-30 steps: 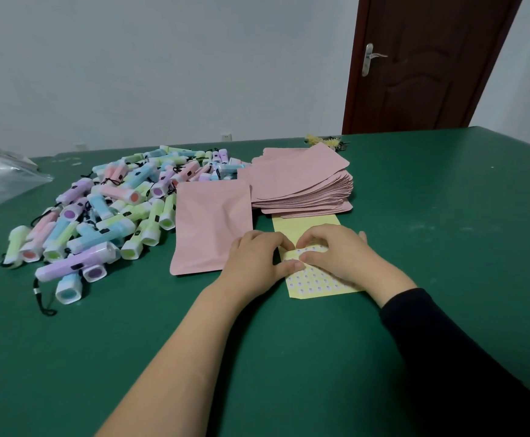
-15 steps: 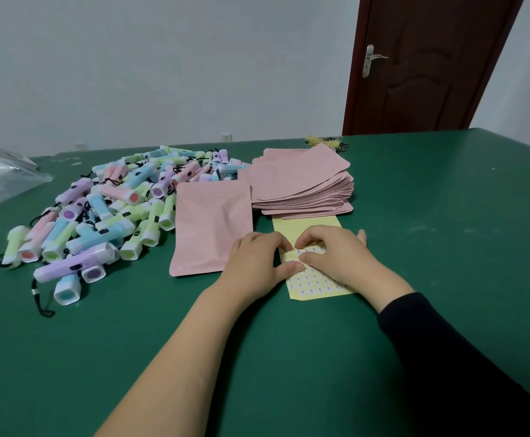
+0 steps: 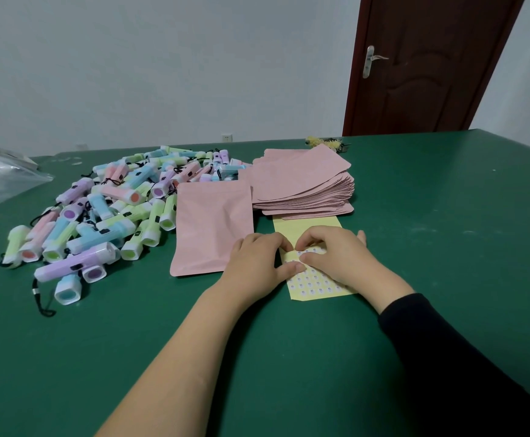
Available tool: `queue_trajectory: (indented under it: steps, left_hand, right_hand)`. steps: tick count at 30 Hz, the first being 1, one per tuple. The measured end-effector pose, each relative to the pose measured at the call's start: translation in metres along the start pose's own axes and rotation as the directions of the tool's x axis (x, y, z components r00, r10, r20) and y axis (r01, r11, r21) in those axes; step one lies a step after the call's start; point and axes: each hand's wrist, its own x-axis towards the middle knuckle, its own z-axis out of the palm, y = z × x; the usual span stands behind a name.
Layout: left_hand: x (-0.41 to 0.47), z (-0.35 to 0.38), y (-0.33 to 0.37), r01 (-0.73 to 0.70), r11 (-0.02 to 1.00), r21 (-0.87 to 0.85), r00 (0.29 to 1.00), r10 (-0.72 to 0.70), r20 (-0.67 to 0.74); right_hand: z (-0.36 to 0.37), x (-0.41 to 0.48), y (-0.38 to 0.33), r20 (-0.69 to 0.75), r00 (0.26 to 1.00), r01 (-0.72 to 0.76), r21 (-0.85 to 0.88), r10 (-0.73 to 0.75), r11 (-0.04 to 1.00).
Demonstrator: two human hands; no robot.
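— Where was the sticker sheet, and how was it held?

— The yellow sticker sheet [image 3: 320, 287] lay flat on the green table [image 3: 446, 247], under both hands. The left hand [image 3: 257, 263] had its fingers curled and its thumb pressed on the sheet's left edge, which it pinched. The right hand [image 3: 336, 257] was curled over the sheet too, with thumb and forefinger nipping at its rows of small stickers. I couldn't tell whether a single sticker was between them.

— What lay around the grip?

— Just left of it, touching the left hand's knuckles, was a single pink pouch [image 3: 213, 228], lying flat. Just beyond the grip sat a stack of pink pouches [image 3: 304, 187], overlapping the sheet's far end. Farther left, past the single pouch, was a pile of pastel flashlights [image 3: 115, 209] with black cords.

— Anything in the way?

— The hands themselves hid the sheet's middle. Well off to the left lay a clear plastic bag [image 3: 2, 178], and a dark door [image 3: 431, 64] stood behind the table.
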Motion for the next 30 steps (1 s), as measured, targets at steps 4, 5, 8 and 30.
queue_trajectory:
  steps: [4, 5, 8, 30]
  left_hand:
    - [0.001, 0.001, -0.001, -0.002, 1.000, 0.009, 1.000, 0.002, 0.000]
    - [0.002, 0.001, -0.001, -0.001, 1.000, 0.009, 1.000, 0.001, -0.003]
    - [0.001, 0.001, -0.002, 0.006, 1.000, 0.013, 1.000, -0.006, 0.006]
    - [-0.009, -0.072, -0.050, 0.276, 0.593, -0.757, 0.670, -0.683, -0.291]
  right_hand:
    - [0.001, 0.000, 0.000, -0.004, 1.000, 0.013, -0.009, -0.014, 1.000]
    - [0.001, 0.000, -0.001, -0.004, 1.000, 0.018, -0.013, -0.018, 1.000]
    - [-0.001, 0.000, -0.003, -0.030, 0.999, 0.038, 0.004, -0.038, 0.999]
    - [0.022, 0.021, -0.054, 0.156, 0.982, -0.190, 0.857, 0.110, 0.479]
